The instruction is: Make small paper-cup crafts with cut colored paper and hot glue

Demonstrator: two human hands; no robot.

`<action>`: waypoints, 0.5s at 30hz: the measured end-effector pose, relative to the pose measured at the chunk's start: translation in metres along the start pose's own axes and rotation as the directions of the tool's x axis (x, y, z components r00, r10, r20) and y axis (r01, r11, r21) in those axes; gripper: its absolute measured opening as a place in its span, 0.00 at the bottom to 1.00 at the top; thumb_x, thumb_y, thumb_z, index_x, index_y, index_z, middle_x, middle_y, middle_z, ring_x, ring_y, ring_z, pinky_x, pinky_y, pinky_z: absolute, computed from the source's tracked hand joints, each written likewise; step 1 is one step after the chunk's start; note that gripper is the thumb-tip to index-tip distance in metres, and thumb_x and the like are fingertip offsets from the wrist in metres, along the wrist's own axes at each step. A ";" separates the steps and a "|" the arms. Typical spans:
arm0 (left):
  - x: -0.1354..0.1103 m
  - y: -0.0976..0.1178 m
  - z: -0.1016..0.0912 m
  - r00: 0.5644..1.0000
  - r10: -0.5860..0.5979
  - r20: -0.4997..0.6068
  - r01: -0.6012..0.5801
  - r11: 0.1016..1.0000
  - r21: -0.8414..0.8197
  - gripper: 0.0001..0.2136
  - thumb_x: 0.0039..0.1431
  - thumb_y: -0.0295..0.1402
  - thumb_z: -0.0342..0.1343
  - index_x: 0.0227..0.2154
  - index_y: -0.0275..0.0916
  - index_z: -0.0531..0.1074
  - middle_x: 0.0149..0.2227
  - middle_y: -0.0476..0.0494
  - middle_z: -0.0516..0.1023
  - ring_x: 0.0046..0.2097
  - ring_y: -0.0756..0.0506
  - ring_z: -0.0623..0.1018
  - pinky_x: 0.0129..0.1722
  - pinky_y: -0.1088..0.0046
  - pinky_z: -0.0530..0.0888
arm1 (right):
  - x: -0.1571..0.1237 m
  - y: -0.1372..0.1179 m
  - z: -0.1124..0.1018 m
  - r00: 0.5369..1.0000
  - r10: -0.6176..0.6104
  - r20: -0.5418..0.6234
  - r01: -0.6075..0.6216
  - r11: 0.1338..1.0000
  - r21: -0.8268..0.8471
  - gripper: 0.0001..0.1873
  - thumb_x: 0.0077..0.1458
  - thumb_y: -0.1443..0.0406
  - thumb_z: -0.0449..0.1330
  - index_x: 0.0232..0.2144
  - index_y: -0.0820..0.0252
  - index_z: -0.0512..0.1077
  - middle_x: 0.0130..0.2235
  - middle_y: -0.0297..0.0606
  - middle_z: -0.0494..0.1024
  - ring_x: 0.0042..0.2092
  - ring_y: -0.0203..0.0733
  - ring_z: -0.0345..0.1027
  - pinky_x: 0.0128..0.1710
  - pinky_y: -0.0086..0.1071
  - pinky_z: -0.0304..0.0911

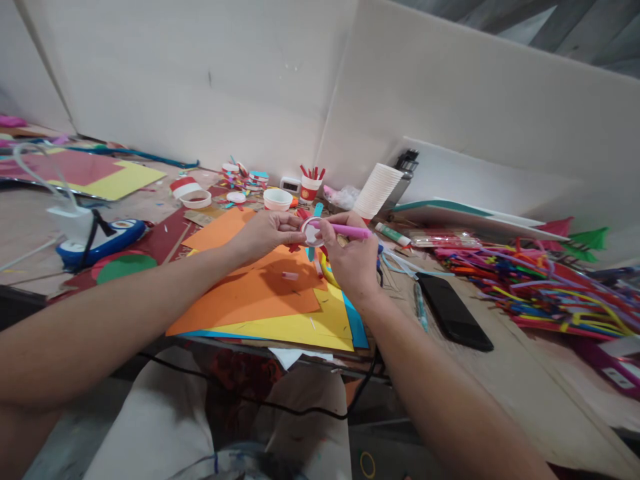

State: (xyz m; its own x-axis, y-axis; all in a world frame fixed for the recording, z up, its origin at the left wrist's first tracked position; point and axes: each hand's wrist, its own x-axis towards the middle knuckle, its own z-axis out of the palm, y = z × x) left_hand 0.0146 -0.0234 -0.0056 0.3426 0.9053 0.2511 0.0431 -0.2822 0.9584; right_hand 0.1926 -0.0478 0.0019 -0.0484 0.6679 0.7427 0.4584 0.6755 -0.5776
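Over the paper sheets, my left hand (267,233) pinches the edge of a small white round piece (313,232) with a reddish rim; it looks like the bottom of a paper cup. A light blue strip (318,211) shows behind it. My right hand (353,260) is closed around a pink marker (350,231), and its fingers meet the round piece's right side. The marker's tip is hard to make out. Below both hands lie orange paper (245,290), yellow paper (300,327) and blue sheets. A small pink cap (290,275) rests on the orange paper.
Behind the hands stand cut cup rings (195,199), a white bowl-like cup (277,199), a cup of red sticks (311,185) and stacked paper cups (379,190). To the right are a black phone (455,311), a pen (421,307) and many pipe cleaners (540,280). A glue gun (100,240) lies left.
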 end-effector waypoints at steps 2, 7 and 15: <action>-0.001 0.003 0.001 1.000 -0.004 -0.004 0.004 1.000 0.000 0.13 0.47 0.36 0.65 0.35 0.35 0.78 0.32 0.45 0.81 0.30 0.50 0.76 0.35 0.72 0.72 | 0.000 -0.001 -0.001 1.000 0.004 -0.004 -0.004 1.000 0.002 0.11 0.57 0.54 0.60 0.31 0.55 0.73 0.31 0.35 0.78 0.33 0.40 0.73 0.34 0.36 0.67; 0.000 0.006 0.001 0.998 -0.060 -0.018 0.058 0.994 -0.097 0.15 0.46 0.36 0.66 0.37 0.34 0.78 0.33 0.43 0.81 0.30 0.50 0.76 0.36 0.71 0.72 | 0.002 -0.004 -0.002 0.999 -0.009 -0.033 0.011 0.999 0.045 0.11 0.59 0.56 0.59 0.30 0.56 0.72 0.31 0.35 0.77 0.34 0.40 0.73 0.35 0.36 0.68; 0.008 -0.007 -0.009 0.997 -0.077 0.000 0.073 0.954 -0.291 0.16 0.44 0.36 0.67 0.36 0.34 0.77 0.38 0.41 0.80 0.33 0.50 0.77 0.34 0.74 0.70 | 0.008 0.003 0.000 0.987 0.122 -0.104 -0.097 0.972 0.215 0.09 0.59 0.57 0.59 0.33 0.56 0.70 0.32 0.34 0.75 0.34 0.37 0.72 0.35 0.34 0.68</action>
State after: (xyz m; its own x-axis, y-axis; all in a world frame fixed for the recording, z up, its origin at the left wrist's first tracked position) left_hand 0.0090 -0.0112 -0.0089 0.3378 0.9244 0.1769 -0.2070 -0.1104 0.9721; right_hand 0.1930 -0.0405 0.0062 0.0999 0.7091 0.6980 0.2590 0.6588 -0.7064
